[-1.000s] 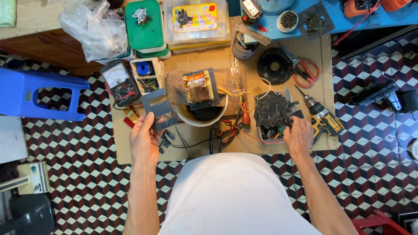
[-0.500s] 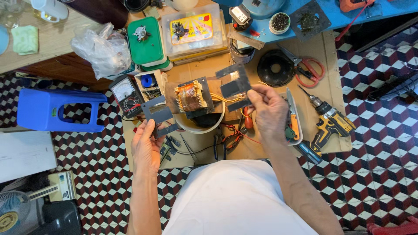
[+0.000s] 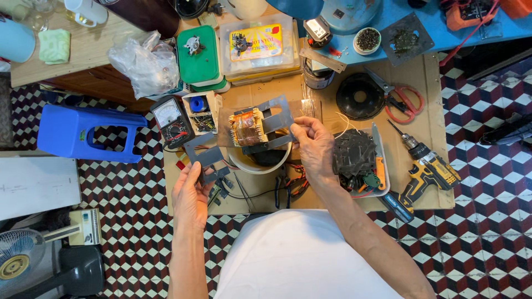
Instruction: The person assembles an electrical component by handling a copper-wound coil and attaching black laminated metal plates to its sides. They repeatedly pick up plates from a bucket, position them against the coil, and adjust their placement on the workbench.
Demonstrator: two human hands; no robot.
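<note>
The transformer, a coil wrapped in amber tape with grey metal plates through it, sits over a white bowl at the middle of the cardboard-covered surface. The right hand is closed on a grey plate that sticks out of the coil on its right side, thumb and fingers pinching the plate's edge. The left hand grips a second, loose plate low and left of the coil, well apart from it.

Half a second ago the right hand held its plate higher and farther right, clear of the coil; now that plate lies against the coil's side. The left hand and its plate have hardly moved.

Just right of the right hand a tray holds a dark heap of plates. Left of the coil stands a meter with a needle dial, and beside it a small box of parts. A yellow drill lies at the right edge, red-handled scissors above it. Black cables trail below the bowl, between the two forearms.
</note>
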